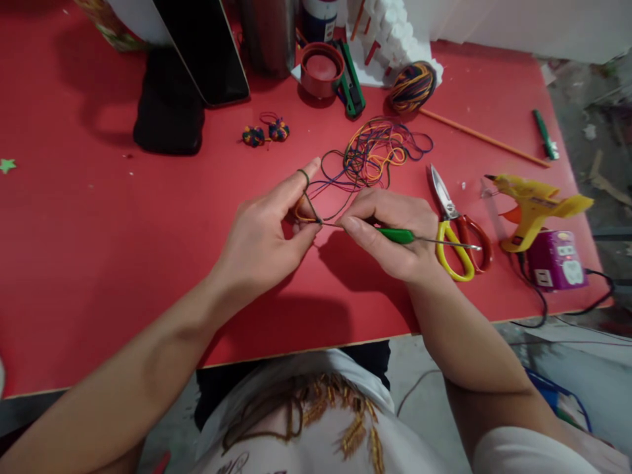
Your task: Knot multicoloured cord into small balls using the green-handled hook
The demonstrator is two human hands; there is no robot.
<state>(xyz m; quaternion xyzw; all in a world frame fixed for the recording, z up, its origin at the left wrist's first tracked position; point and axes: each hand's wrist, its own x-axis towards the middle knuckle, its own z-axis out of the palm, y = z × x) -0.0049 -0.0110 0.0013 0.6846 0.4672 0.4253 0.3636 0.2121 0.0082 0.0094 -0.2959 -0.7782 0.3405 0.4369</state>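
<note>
My left hand [269, 227] pinches multicoloured yarn [309, 209] between thumb and fingers, with a dark strand looped round the raised index finger. My right hand [392, 230] grips a crochet hook [396, 235] by its green handle. The thin metal tip meets the yarn at my left thumb, while the other hooked end sticks out to the right. From my left hand the strands run to a loose tangle of yarn [372, 155] on the red table. Two small crocheted pieces [266, 133] lie beyond my left hand.
Scissors [457, 230] and a yellow glue gun [536, 204] lie right of my right hand, beside a purple power socket [557, 260]. A yarn ball [413, 87], a green cutter [349, 82], a red round container [321, 69] and a phone [207, 52] occupy the back. An orange stick [484, 137] lies at right.
</note>
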